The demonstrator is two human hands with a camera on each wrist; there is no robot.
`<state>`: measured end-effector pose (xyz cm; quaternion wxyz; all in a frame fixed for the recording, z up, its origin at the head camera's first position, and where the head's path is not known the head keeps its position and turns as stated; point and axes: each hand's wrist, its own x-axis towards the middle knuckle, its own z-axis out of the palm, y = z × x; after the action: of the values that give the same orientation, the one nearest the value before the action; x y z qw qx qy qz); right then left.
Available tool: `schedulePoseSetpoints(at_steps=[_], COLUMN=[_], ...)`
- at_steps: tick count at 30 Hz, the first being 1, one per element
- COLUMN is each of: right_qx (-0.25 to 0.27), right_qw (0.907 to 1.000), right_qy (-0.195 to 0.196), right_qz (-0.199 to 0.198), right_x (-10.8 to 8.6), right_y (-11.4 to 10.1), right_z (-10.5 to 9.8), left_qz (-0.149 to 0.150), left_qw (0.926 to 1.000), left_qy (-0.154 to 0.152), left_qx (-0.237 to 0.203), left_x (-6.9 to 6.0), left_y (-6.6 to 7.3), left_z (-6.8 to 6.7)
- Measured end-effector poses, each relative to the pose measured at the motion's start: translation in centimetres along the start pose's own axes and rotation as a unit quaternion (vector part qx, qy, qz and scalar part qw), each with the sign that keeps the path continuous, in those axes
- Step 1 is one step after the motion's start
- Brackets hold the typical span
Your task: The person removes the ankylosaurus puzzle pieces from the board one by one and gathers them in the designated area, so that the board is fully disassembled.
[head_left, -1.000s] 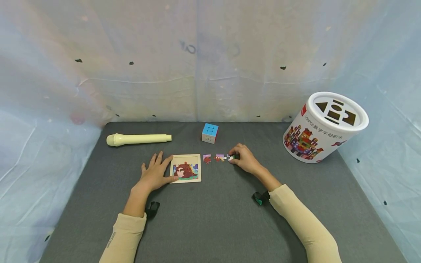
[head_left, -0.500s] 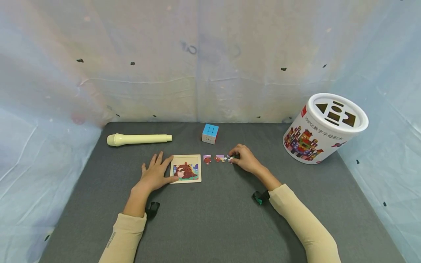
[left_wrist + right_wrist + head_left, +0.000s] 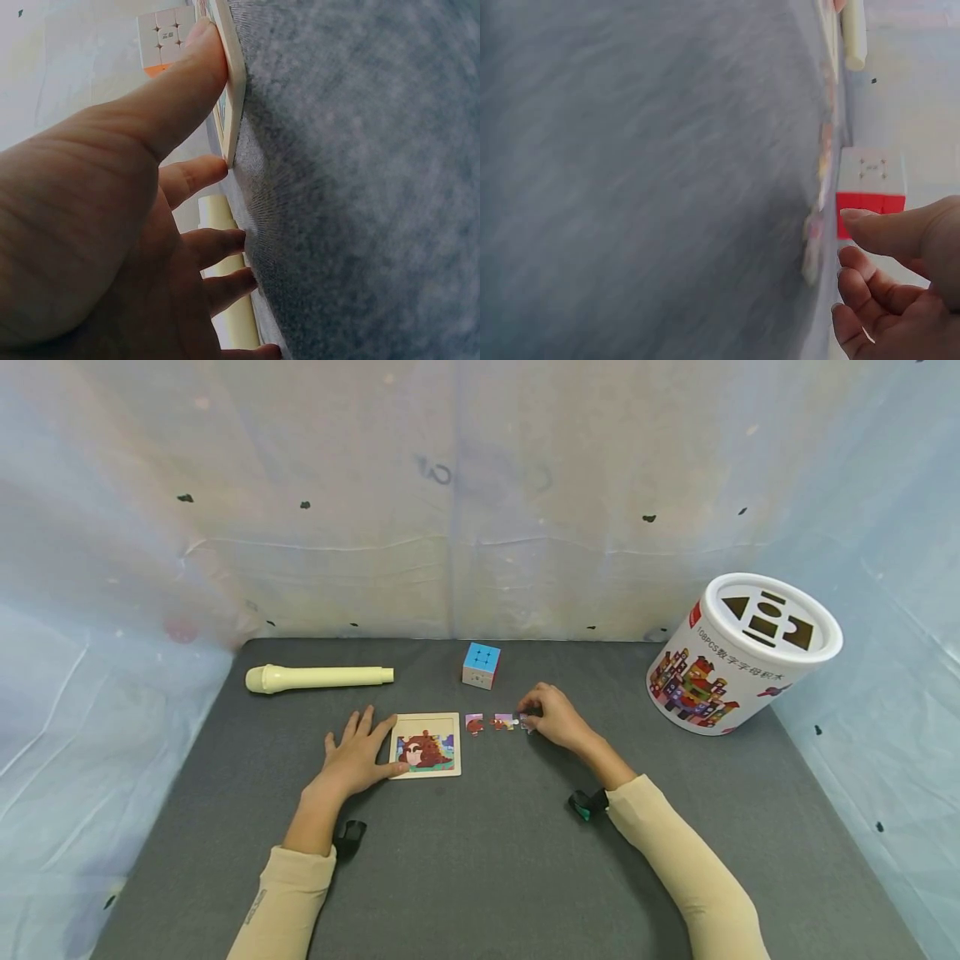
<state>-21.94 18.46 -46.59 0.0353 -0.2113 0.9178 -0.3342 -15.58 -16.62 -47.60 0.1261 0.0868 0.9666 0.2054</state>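
In the head view a wooden puzzle tray (image 3: 424,717) with a red-brown creature picture lies on the grey cloth. My left hand (image 3: 355,762) is spread at its left side, thumb on the lower left of the frame and index fingertip at its upper left edge. To the tray's right lie small puzzle pieces: one alone (image 3: 474,723), then others (image 3: 503,722) in a row. My right hand (image 3: 557,718) is over the row's right end, partly covering a piece there. The right wrist view shows this hand (image 3: 900,277) loosely bent, thumb and fingers apart, nothing between them, beside the piece (image 3: 811,251).
A cube puzzle (image 3: 480,666) with a blue top stands behind the pieces. A pale yellow toy microphone (image 3: 318,678) lies at the back left. At the right back a large white tub (image 3: 720,668) with a lid of shaped holes leans to the right.
My right hand has lifted and shifted slightly, its thumb and fingers parted from the end piece. My left hand and the tray stay as they were.
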Motion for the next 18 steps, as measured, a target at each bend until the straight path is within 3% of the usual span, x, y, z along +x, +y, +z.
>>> schedulePoseSetpoints(at_steps=[9, 18], right_qx=[0.024, 0.100], right_qw=[0.9994, 0.9900], right_qy=[-0.012, -0.074], right_qz=[-0.023, -0.066], right_x=[2.3, 4.3], right_y=[-3.4, -8.0], right_z=[2.0, 5.9], left_qz=[-0.002, -0.007], left_qw=[1.0000, 1.0000], left_qy=[-0.002, -0.004], left_qx=[-0.003, 0.004], left_x=[0.0, 0.1], left_y=[-0.2, -0.1], left_z=[0.1, 0.1])
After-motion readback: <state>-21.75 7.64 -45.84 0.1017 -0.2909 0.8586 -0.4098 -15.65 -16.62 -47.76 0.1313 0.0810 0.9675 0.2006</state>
